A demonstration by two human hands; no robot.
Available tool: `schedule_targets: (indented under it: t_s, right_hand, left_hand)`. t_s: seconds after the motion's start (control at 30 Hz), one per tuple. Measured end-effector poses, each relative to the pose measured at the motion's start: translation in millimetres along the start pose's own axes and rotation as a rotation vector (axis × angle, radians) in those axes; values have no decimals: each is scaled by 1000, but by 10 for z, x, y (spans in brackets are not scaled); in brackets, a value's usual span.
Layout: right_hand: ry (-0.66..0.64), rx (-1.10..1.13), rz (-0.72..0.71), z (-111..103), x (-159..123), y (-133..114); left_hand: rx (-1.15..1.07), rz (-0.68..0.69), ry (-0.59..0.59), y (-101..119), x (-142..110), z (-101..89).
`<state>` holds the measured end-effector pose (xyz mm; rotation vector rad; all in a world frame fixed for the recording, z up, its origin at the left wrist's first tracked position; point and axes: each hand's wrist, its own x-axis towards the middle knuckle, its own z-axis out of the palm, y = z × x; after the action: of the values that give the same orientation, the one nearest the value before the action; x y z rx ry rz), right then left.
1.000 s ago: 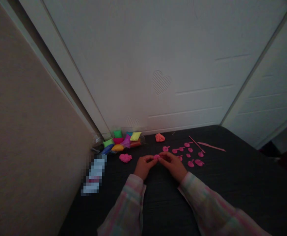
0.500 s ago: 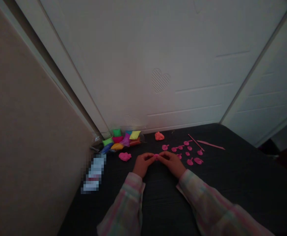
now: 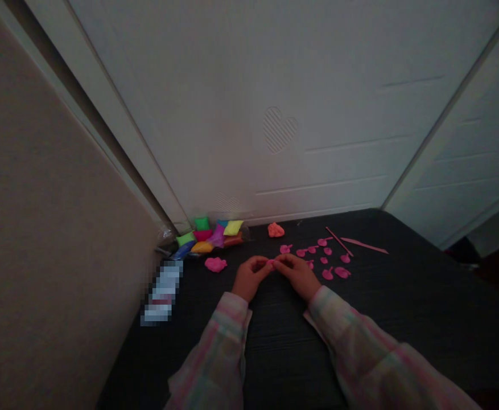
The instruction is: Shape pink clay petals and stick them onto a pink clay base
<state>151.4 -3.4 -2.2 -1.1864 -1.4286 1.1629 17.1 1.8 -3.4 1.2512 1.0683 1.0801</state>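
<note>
Between my fingertips, at the middle of the table, is a small piece of pink modelling clay [image 3: 271, 262], mostly covered by the fingers. My left hand [image 3: 249, 277] pinches it from the left, and my right hand [image 3: 297, 274] pinches it from the right. Left of my hands lies a larger pink clay lump [image 3: 215, 264]. To the right are several small flat pink clay pieces [image 3: 342, 272], some with thin tails. An orange clay lump [image 3: 276, 230] rests behind my hands.
Coloured clay packets [image 3: 202, 246] are heaped at the back left of the dark table [image 3: 279, 353]. A pixelated pale packet [image 3: 163, 293] lies by the left wall. Two thin pink tools [image 3: 364, 245] lie at the back right. A white panel [image 3: 232, 114] stands behind the table.
The whole view has shifted slightly, so the table things sit a little higher in the picture. Both hands still pinch the small pink clay piece, with the fingers slightly moved.
</note>
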Motion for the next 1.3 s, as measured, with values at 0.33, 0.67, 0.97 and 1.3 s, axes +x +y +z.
schedule_targets:
  t_s: [0.33, 0.67, 0.97, 1.3]
  right_hand:
    - [14, 198, 66, 36, 3, 26]
    - [-9, 124, 57, 28, -5, 10]
    - [46, 181, -43, 67, -3, -7]
    - [61, 314, 104, 80, 40, 104]
  left_hand:
    - [129, 1, -31, 40, -26, -15]
    - [305, 26, -41, 15, -24, -11]
    - [185, 37, -33, -5, -2, -27]
    - [212, 34, 53, -6, -6, -66]
